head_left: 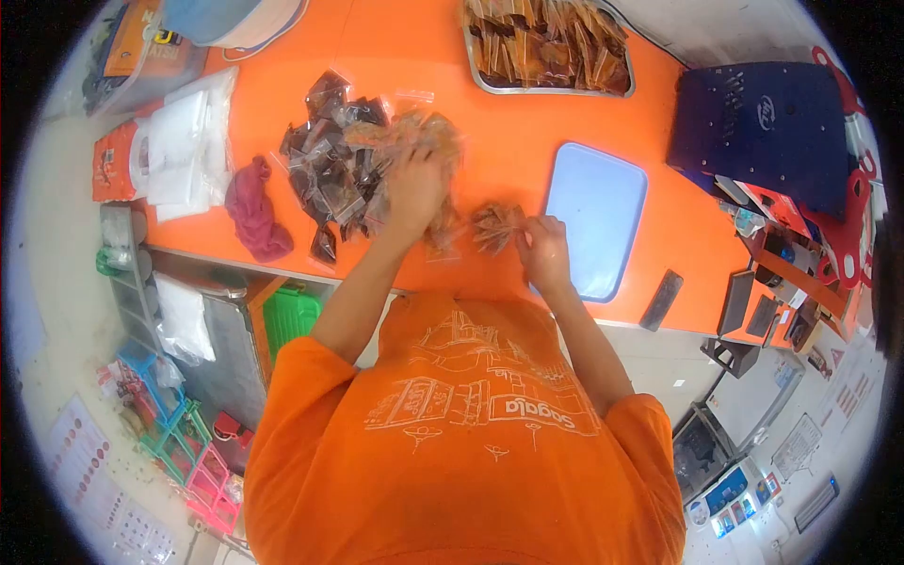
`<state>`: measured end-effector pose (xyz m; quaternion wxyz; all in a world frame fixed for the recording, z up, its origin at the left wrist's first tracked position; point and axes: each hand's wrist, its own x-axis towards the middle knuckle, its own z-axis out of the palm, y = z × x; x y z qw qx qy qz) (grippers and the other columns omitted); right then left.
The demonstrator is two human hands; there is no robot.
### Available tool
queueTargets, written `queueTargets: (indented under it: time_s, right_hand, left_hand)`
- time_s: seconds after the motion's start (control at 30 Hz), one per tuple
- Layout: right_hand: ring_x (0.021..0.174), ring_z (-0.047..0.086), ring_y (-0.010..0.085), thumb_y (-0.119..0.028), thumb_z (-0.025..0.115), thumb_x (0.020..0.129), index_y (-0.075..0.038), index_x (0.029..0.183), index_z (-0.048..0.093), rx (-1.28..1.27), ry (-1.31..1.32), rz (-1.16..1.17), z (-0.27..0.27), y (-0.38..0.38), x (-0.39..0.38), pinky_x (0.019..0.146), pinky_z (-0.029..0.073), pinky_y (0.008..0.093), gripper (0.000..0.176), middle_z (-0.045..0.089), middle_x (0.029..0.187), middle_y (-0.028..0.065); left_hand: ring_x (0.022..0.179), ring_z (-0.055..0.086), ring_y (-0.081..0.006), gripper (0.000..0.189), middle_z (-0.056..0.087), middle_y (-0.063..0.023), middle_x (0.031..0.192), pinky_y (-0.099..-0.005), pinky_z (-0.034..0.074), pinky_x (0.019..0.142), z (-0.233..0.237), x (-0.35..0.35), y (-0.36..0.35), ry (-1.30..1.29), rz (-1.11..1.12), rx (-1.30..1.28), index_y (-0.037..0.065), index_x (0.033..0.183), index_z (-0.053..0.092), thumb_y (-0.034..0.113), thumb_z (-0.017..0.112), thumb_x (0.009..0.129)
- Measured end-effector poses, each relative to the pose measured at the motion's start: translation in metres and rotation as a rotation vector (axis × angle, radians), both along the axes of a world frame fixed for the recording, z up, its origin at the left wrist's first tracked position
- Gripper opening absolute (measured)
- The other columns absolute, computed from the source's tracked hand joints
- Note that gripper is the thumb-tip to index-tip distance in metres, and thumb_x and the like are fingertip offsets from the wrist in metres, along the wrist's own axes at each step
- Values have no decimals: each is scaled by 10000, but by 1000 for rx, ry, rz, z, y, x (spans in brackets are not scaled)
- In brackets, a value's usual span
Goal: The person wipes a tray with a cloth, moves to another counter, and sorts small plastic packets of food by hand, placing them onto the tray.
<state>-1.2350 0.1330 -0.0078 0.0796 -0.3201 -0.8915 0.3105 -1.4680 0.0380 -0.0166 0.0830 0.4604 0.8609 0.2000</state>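
Orange-sleeved, rests a half-curled left hand (419,184) over piled packets (379,137), with any hold too blurred to tell; pinches a packet bunch (495,229) in the right hand (544,247) near the blue tray (595,221), risking a spill from any slackened pinch.

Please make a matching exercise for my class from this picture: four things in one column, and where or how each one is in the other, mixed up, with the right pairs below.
Things
1. left hand
2. right hand
3. maroon cloth
4. metal tray

Place or state
A. crumpled on the orange table
B. at the edge of a small brown bundle
C. filled with brown packets
D. over the heaped packets

Pairs: 1-D, 2-B, 3-A, 4-C
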Motion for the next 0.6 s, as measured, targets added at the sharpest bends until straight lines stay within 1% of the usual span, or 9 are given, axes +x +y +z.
queueTargets:
  time_s: [0.03,0.17,0.23,0.27,0.33,0.37,0.47,0.53,0.6]
  right_hand:
    - [948,584,332,-35,749,678,-28,1010,669,4,12,52,0,1,4,863,457,453,342,636,964,129]
    - [1021,586,352,-26,764,720,-65,959,658,121,122,167,13,-4,4,914,446,480,264,644,1106,116]
    - [1111,572,348,-30,771,710,-68,947,666,223,169,221,28,-7,0,977,432,506,262,626,1204,110]
    - [1111,572,348,-30,771,710,-68,947,666,237,158,206,33,-5,0,977,432,506,262,626,1204,110]
    - [1176,548,321,-69,757,699,-15,1006,660,281,145,228,42,1,0,1017,433,494,326,600,1313,111]
    - [1176,548,321,-69,757,699,-15,1006,660,290,139,219,48,3,4,1017,433,494,326,600,1313,111]
    - [1018,636,295,-10,764,716,-64,950,685,138,205,176,65,16,15,912,492,441,253,671,1133,105]
    - [1004,629,306,-61,704,790,-70,1057,690,-99,100,109,82,39,33,864,513,422,268,684,1093,112]
    - [935,641,320,-61,701,796,-70,1054,694,-184,-15,42,102,76,32,812,523,419,259,690,1020,126]
  left_hand:
    - [1043,606,-382,196,662,-146,1091,-488,498,878,7,0,2,-44,53,113,42,1026,702,171,644,890]
    - [1003,629,-399,169,667,-164,1071,-486,502,874,29,11,2,-323,5,129,51,1024,703,138,647,889]
    - [1004,637,-395,143,678,-167,1066,-478,505,886,33,25,3,-261,-242,196,67,1022,706,108,638,902]
    - [1004,637,-395,143,678,-167,1066,-478,505,886,39,36,5,-268,-261,207,67,1022,706,108,638,902]
    - [1013,644,-380,187,674,-177,1099,-434,512,897,58,55,9,-609,-345,-12,43,1063,683,131,676,898]
    - [1013,644,-380,187,674,-177,1099,-434,512,897,60,59,13,-611,-359,-5,43,1063,683,131,676,898]
    - [1085,645,-307,329,662,-148,1163,-392,504,937,53,65,28,-882,-385,173,23,1184,616,151,716,898]
    - [1034,663,-254,528,662,-143,1100,-357,513,897,23,80,45,-1330,-510,366,2,1299,506,185,771,881]
    - [1036,657,-230,541,656,-138,1115,-353,513,907,4,98,65,-1330,-530,334,0,1316,499,204,765,891]
